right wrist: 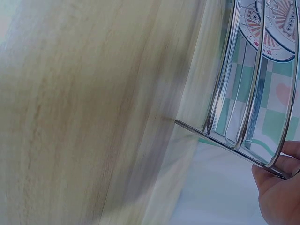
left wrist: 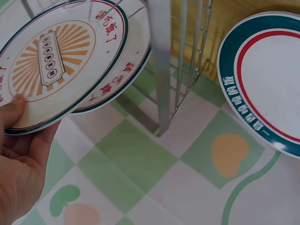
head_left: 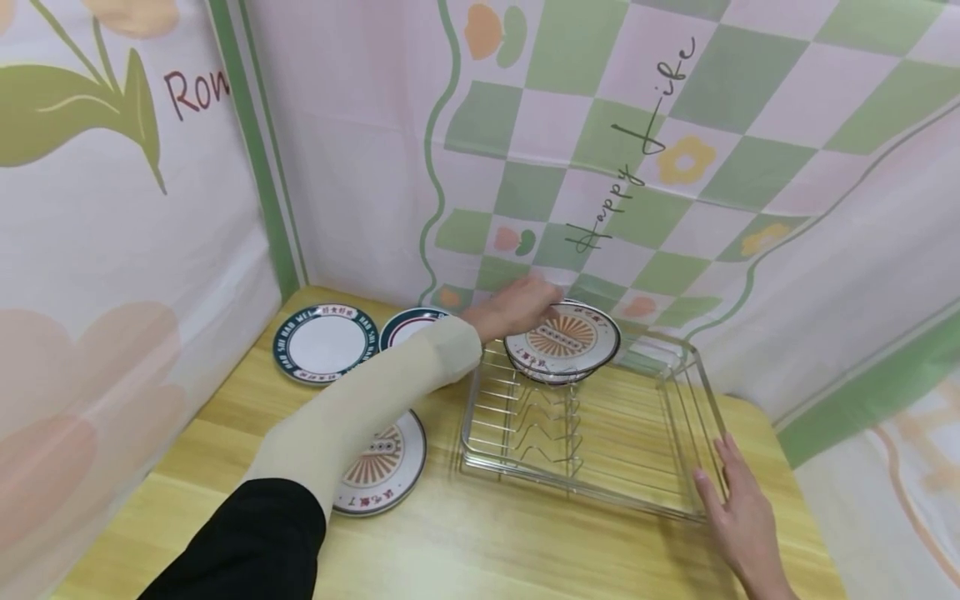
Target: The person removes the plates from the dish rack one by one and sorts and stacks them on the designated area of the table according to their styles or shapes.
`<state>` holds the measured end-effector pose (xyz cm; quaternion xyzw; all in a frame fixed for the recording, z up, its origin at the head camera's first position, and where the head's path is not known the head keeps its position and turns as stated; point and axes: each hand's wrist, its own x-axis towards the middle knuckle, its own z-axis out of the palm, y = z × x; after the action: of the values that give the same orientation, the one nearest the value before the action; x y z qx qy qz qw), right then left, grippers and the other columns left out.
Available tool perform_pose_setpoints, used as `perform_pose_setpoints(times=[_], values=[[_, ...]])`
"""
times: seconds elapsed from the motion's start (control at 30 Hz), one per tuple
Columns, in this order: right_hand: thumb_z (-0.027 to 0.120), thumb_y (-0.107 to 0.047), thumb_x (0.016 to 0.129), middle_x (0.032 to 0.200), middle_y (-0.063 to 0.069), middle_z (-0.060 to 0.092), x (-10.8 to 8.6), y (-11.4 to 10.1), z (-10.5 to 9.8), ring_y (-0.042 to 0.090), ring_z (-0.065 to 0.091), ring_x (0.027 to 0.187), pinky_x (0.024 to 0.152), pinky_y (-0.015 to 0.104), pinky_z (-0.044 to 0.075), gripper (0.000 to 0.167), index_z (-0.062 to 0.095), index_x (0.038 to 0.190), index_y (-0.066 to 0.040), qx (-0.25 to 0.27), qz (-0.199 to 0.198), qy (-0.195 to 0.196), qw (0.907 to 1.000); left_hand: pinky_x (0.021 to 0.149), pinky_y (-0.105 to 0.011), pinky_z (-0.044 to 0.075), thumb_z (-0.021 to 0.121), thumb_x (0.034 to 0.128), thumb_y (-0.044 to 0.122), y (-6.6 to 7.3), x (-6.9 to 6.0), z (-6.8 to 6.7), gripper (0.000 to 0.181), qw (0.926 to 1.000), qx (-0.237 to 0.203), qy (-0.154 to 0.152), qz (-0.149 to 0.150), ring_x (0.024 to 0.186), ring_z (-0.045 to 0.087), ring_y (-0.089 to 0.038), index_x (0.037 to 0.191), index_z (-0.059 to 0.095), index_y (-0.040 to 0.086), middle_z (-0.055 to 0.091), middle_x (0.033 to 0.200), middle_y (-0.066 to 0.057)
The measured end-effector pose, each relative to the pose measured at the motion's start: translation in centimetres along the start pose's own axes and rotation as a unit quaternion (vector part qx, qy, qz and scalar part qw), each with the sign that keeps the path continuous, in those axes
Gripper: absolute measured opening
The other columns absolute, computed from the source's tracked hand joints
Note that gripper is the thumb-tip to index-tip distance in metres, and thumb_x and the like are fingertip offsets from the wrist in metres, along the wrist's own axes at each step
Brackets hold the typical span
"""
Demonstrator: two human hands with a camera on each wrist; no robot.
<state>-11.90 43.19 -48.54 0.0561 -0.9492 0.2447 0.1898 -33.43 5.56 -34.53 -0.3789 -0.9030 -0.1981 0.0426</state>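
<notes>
My left hand (head_left: pixel 525 304) grips the edge of a white plate (head_left: pixel 577 333) with an orange sunburst print and dark rim. In the left wrist view the thumb lies on the plate's face, fingers behind. This plate leans tilted at the back left of a wire dish rack (left wrist: pixel 161 65), overlapping a second sunburst plate (left wrist: pixel 124 86). My right hand (head_left: pixel 742 512) holds the rack's right end, its thumb and fingers about the metal frame in the right wrist view (right wrist: pixel 281 187). Whether the gripped plate rests fully in the slots cannot be told.
Left of the rack, a green-rimmed plate (head_left: pixel 326 343) lies on the wooden table (head_left: pixel 480 550). Another green-rimmed plate (head_left: pixel 408 321) is partly behind my left arm. Sunburst plates (head_left: pixel 382 471) lie stacked nearer, partly hidden by the sleeve. Patterned cloth (head_left: pixel 360 167) hangs behind.
</notes>
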Motion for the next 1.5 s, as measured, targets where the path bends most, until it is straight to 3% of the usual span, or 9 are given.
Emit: perform_pose_setpoints(times=[0.33, 0.53, 0.7, 0.83, 0.93, 1.23, 1.5], values=[[0.052, -0.021, 0.11, 0.174, 0.019, 0.02, 0.1, 0.2, 0.0, 0.067, 0.042, 0.132, 0.118, 0.074, 0.023, 0.061, 0.031, 0.164, -0.001, -0.004, 0.001, -0.003, 1.0, 0.08, -0.021, 0.055, 0.069, 0.1037, 0.014, 0.0, -0.3, -1.9, 0.012, 0.9992, -0.019, 0.036, -0.005, 0.086, 0.07, -0.014, 0.106, 0.078, 0.006, 0.078, 0.099, -0.006], [0.053, -0.021, 0.11, 0.173, 0.021, 0.021, 0.0, 0.2, 0.1, 0.068, 0.044, 0.129, 0.116, 0.076, 0.025, 0.061, 0.031, 0.164, -0.001, -0.005, 0.0, -0.002, 1.0, 0.075, -0.022, 0.054, 0.068, 0.1047, 0.015, 0.0, -0.9, -3.2, 0.014, 0.9988, -0.017, 0.043, -0.016, 0.081, 0.069, -0.015, 0.104, 0.077, 0.006, 0.077, 0.093, -0.006], [0.053, -0.021, 0.11, 0.173, 0.02, 0.021, -0.1, 0.2, 0.2, 0.068, 0.045, 0.128, 0.114, 0.077, 0.026, 0.061, 0.031, 0.164, -0.001, -0.006, 0.001, -0.002, 1.0, 0.075, -0.023, 0.055, 0.067, 0.1046, 0.013, -0.2, -1.6, -4.3, 0.014, 0.9977, -0.033, 0.059, -0.001, 0.078, 0.068, -0.016, 0.102, 0.078, 0.003, 0.078, 0.092, -0.009], [0.053, -0.021, 0.11, 0.174, 0.018, 0.02, -0.1, 0.2, 0.1, 0.068, 0.042, 0.131, 0.118, 0.074, 0.023, 0.062, 0.03, 0.164, -0.002, -0.003, 0.002, -0.002, 1.0, 0.094, -0.031, 0.05, 0.069, 0.104, 0.016, -0.4, -2.4, -5.2, 0.016, 0.9961, -0.01, 0.087, 0.015, 0.075, 0.065, -0.015, 0.1, 0.08, 0.005, 0.078, 0.088, -0.007], [0.052, -0.021, 0.11, 0.174, 0.018, 0.019, 0.0, 0.1, 0.1, 0.067, 0.04, 0.134, 0.12, 0.073, 0.02, 0.062, 0.029, 0.165, -0.003, -0.001, 0.004, -0.003, 1.0, 0.101, -0.037, 0.045, 0.071, 0.1034, 0.019, -0.5, -3.0, -6.0, 0.018, 0.9941, 0.013, 0.106, 0.018, 0.075, 0.064, -0.018, 0.096, 0.081, 0.005, 0.077, 0.082, -0.006], [0.052, -0.021, 0.11, 0.174, 0.017, 0.018, 0.0, -0.1, 0.2, 0.068, 0.044, 0.129, 0.117, 0.077, 0.022, 0.062, 0.029, 0.165, -0.003, 0.001, 0.006, -0.007, 1.0, 0.081, -0.035, 0.051, 0.069, 0.1045, 0.015, -1.1, -5.5, -8.1, 0.026, 0.9938, -0.014, 0.11, 0.003, 0.085, 0.063, -0.024, 0.082, 0.063, 0.005, 0.069, 0.09, -0.011], [0.052, -0.02, 0.11, 0.174, 0.017, 0.018, 0.0, 0.1, 0.0, 0.068, 0.044, 0.128, 0.116, 0.078, 0.022, 0.062, 0.028, 0.165, -0.003, 0.0, 0.004, -0.008, 1.0, 0.075, -0.037, 0.051, 0.071, 0.1032, 0.017, -2.2, -8.8, -9.7, 0.02, 0.9928, -0.03, 0.109, -0.038, 0.08, 0.065, -0.025, 0.091, 0.075, 0.002, 0.074, 0.085, -0.012]])
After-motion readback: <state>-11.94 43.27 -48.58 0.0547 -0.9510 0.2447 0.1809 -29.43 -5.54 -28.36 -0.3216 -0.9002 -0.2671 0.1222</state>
